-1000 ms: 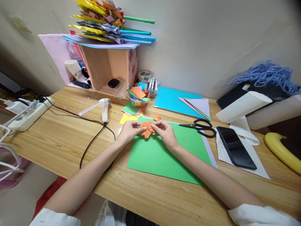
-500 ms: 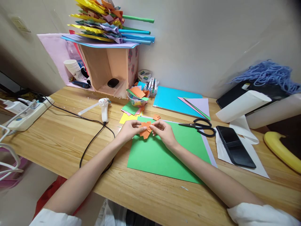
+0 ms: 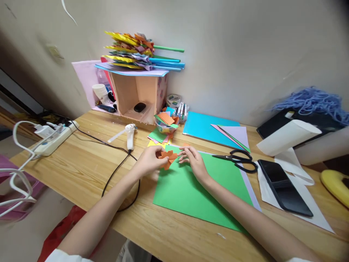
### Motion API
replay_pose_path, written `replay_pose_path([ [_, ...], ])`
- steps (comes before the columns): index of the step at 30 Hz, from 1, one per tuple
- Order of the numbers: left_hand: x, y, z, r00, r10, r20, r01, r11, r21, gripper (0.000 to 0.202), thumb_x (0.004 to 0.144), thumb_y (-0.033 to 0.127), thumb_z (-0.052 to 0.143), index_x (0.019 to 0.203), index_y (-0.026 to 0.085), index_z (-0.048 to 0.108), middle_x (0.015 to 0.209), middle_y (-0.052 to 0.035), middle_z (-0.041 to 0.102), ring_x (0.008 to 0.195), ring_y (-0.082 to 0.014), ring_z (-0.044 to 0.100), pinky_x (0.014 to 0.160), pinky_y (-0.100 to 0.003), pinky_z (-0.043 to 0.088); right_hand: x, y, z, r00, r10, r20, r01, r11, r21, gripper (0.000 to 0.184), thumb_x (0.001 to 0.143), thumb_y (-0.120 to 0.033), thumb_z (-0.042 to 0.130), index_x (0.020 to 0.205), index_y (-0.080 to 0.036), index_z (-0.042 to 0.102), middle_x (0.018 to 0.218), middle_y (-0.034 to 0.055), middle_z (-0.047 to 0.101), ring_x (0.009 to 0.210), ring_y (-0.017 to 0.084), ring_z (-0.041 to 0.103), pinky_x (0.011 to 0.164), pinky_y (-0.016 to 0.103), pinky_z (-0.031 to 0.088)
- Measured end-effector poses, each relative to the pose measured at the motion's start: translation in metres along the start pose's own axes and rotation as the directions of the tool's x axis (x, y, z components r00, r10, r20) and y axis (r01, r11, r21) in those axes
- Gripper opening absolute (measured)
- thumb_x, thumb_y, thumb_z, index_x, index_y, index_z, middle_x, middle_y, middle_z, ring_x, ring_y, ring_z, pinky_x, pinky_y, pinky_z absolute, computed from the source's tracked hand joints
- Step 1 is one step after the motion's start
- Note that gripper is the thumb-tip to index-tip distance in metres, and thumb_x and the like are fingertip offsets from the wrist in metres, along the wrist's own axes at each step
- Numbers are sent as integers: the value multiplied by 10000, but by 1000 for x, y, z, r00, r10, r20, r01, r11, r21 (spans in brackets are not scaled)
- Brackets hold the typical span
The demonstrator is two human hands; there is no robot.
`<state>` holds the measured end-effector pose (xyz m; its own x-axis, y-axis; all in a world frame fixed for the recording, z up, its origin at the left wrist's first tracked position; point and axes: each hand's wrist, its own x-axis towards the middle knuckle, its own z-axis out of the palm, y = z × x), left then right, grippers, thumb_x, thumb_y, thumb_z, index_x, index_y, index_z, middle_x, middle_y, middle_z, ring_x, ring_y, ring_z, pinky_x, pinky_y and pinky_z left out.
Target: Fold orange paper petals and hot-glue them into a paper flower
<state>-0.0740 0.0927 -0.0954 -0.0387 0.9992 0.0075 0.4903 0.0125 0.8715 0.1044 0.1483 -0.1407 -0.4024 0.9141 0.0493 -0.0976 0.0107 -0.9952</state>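
From the head view I judge the orange piece (image 3: pixel 167 158) to be well along. It already shows several folded points fanning out from a middle, like a small star or flower. I cannot tell how the points are joined or whether any are missing. A loose orange scrap (image 3: pixel 185 145) lies just behind the right hand, and more cut paper sits in the bowl (image 3: pixel 165 128) beyond. By my reading some parts may be unused, but that is a guess from how things lie.

The left hand (image 3: pixel 149 163) has the orange piece. Its thumb and fingers are pinched shut on the left edge, and it holds the piece just above the far edge of the green sheet (image 3: pixel 196 187). The right hand (image 3: pixel 194 163) is loose, with fingers (image 3: pixel 183 158) spread and slightly curled, and it holds nothing. Its fingertips are just beside the piece's right side; I cannot tell whether they touch it. So the piece sits between the two hands, gripped on one side only, with the other hand's tips level with it.

Scissors (image 3: pixel 228 157) lie to the right, at the sheet's far corner. A phone (image 3: pixel 285 186) rests further right on white paper. A glue gun (image 3: pixel 130 131) stands to the left, well apart from both hands, its cord trailing over the table (image 3: pixel 81 163).
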Motion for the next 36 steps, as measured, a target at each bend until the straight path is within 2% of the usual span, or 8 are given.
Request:
replay_pose_path([
  [3, -15, 3, -26, 999, 20, -37, -19, 999, 26, 138, 674, 264, 579, 717, 137, 612, 671, -18, 630, 604, -141, 575, 529, -208, 401, 14, 3, 26, 996, -42, 74, 50, 992, -114, 270, 816, -397, 495, 952, -168, 540, 811, 38, 594, 667, 136, 570, 644, 291, 498],
  [8, -41, -13, -68, 982, -59, -180, 72, 995, 64, 167, 672, 286, 600, 741, 136, 619, 691, -28, 648, 646, -165, 605, 555, -217, 431, 45, 0, 112, 986, 14, 167, 78, 842, -534, 269, 740, -209, 559, 996, -149, 499, 968, 102, 587, 920, 214, 557, 816, 350, 441],
  [12, -63, -18, -91, 940, -28, -339, 103, 973, 207, 152, 687, 287, 591, 736, 148, 627, 681, -16, 646, 644, -161, 596, 586, -223, 434, 67, -3, 176, 991, -27, 132, 112, 709, -696, 389, 747, -394, 583, 986, -101, 494, 1082, 223, 542, 1082, 339, 467, 890, 434, 361],
  [18, -91, -7, -109, 875, 50, -482, 124, 938, 322, 150, 709, 293, 588, 776, 167, 635, 759, -17, 665, 703, -155, 600, 683, -231, 454, 84, 0, 205, 989, 17, 147, 91, 713, -695, 278, 764, -310, 523, 975, -136, 474, 923, 161, 618, 856, 286, 594, 701, 349, 427],
  [23, -90, -10, -117, 809, 78, -583, 104, 957, 272, 145, 724, 310, 585, 743, 166, 591, 733, -3, 636, 690, -141, 592, 673, -224, 461, 75, -20, 163, 988, -42, 148, 129, 751, -648, 146, 797, -290, 425, 805, -164, 497, 759, 91, 622, 711, 227, 585, 631, 300, 407],
  [28, -58, -6, -88, 806, 193, -559, -28, 957, 290, 104, 737, 263, 564, 700, 169, 538, 675, 13, 583, 632, -118, 554, 606, -210, 443, 25, -56, 71, 958, -195, 210, 278, 812, -513, 246, 856, -359, 368, 873, -161, 512, 812, 43, 599, 678, 165, 560, 624, 259, 408],
  [32, -17, -1, -31, 874, 453, -176, -324, 813, 485, 17, 740, 165, 532, 746, 179, 525, 723, 6, 565, 676, -119, 529, 610, -213, 408, -26, -57, -2, 972, -180, 149, 232, 809, -540, 297, 860, -391, 387, 745, -153, 521, 691, 33, 556, 596, 146, 513, 564, 254, 387],
  [36, 10, -6, 19, 807, 525, 271, -553, 509, 660, 74, 761, 138, 507, 702, 177, 527, 752, -15, 576, 682, -138, 526, 555, -231, 356, -59, -33, -48, 987, -144, 66, 155, 784, -601, 294, 871, -391, 386, 860, -140, 540, 727, 42, 566, 630, 155, 515, 614, 280, 408],
])
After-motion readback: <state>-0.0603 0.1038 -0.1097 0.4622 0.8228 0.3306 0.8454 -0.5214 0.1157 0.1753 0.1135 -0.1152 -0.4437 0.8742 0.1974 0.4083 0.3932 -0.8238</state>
